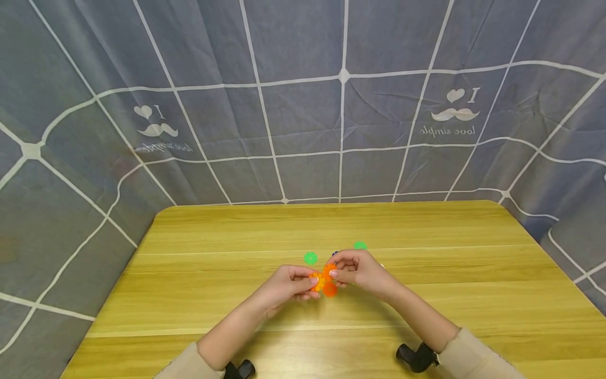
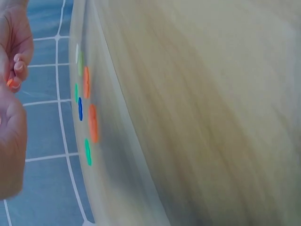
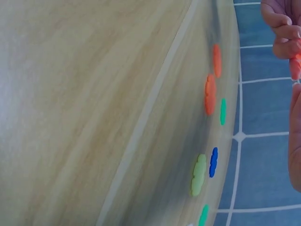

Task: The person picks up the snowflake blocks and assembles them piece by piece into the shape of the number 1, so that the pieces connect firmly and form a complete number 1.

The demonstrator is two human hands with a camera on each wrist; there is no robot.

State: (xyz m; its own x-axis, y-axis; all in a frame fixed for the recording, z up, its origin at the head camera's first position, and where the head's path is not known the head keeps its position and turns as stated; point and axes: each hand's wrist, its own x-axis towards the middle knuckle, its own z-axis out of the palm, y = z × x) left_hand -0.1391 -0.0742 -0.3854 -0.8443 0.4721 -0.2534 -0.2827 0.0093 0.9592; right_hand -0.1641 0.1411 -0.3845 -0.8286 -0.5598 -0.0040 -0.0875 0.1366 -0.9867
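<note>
In the head view my left hand pinches a yellow-orange notched disc between thumb and fingers. Close against it, an orange disc is pinched by my right hand; whether the two are joined I cannot tell. Just below them another orange disc shows on the table. The left wrist view catches my left hand at its edge, with my right hand above it. In the right wrist view, part of my right hand is below my left hand.
Green discs and a partly covered blue disc lie beyond the hands on the wooden table. The right wrist view also has a light green disc. Behind hangs a grey curtain; black objects stand near the forearms.
</note>
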